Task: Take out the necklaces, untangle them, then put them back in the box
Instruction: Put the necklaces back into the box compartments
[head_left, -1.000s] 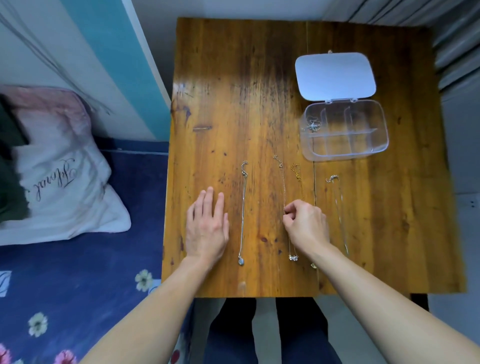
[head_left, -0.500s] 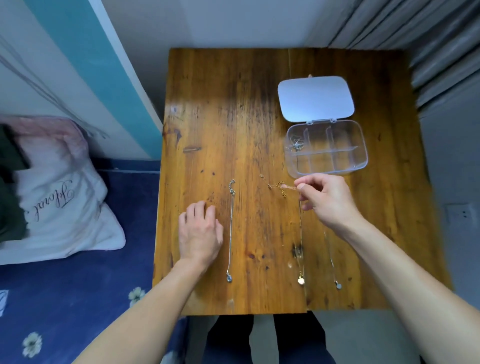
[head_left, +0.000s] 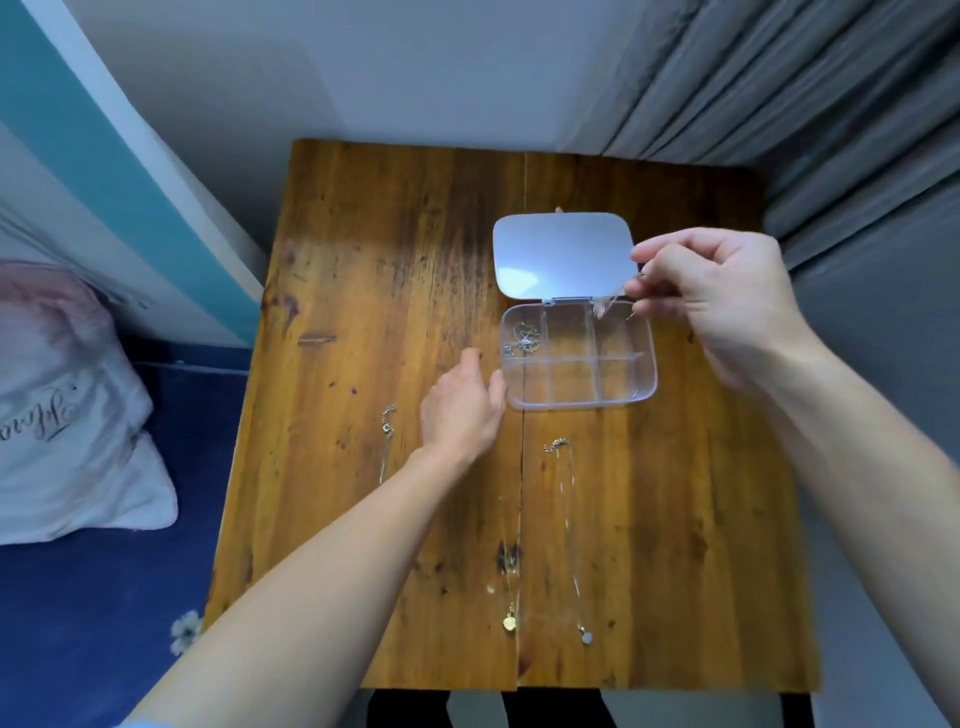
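Thin chain (head_left: 635, 297) pinched in right-hand fingers (head_left: 649, 280) above box (head_left: 644, 387).

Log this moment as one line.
right hand: pinching thin chain over clear plastic compartment box | left hand: steadying box edge | necklaces on wooden table

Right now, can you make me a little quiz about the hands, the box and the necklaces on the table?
1. True or false: the lid of the clear box is open.
2. Which hand is lifted above the box, pinching something thin? A) left hand B) right hand
3. Fill in: the necklace with the gold pendant lies on the ___.

Key: 1 true. 2 B. 3 table.
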